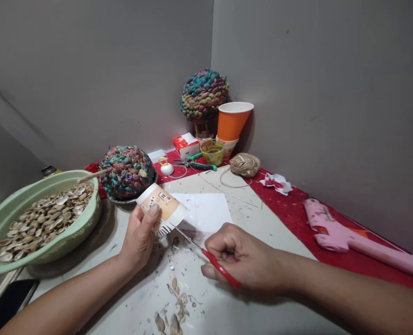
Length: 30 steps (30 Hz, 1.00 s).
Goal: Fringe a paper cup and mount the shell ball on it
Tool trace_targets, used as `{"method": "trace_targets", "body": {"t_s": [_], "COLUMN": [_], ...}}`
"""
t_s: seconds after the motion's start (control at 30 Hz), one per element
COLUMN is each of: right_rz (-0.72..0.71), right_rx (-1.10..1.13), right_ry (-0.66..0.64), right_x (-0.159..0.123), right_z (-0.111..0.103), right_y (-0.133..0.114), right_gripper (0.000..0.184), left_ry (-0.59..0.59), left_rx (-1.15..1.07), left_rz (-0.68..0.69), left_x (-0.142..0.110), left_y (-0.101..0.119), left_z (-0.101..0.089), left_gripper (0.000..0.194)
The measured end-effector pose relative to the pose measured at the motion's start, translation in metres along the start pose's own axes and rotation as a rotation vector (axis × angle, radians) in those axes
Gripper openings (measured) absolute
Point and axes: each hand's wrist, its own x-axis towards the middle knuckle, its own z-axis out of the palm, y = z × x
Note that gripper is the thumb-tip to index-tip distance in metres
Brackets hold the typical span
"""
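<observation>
My left hand (140, 237) grips a small paper cup (163, 207), white and orange with printed pictures, tipped on its side above the table. The cup's lower rim is cut into a fringe of narrow strips. My right hand (236, 258) is closed round red-handled scissors (206, 253), whose thin blades point left and up at the fringed rim. A white sheet of paper (206, 211) lies just behind the cup.
A green basin (84, 225) of shells stands at the left. Two knobbly coloured balls (128, 170), an orange cup (232, 121), twine (244, 164), pliers (197, 164) and a red box sit at the back. A pink glue gun (335, 232) lies right. Shell bits (176, 302) litter the near table.
</observation>
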Motion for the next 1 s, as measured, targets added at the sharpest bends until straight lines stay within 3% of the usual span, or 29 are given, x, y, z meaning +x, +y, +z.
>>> {"method": "trace_targets", "body": {"t_s": [0.5,1.0], "right_rz": [0.025,0.078], "right_rx": [0.031,0.200], "right_ry": [-0.027,-0.102], "right_x": [0.0003,-0.0009], "right_z": [-0.0014,-0.0046], "right_y": [-0.0002,-0.0033], "right_gripper": [0.047,0.064], "left_ry": [-0.018,-0.071], "left_rx": [-0.009,0.059], "left_rz": [-0.004,0.018], "left_x": [-0.0017,-0.0021], "left_y": [-0.0005,-0.0004], "left_z": [-0.0026,-0.0067], "left_gripper": [0.038,0.041]}}
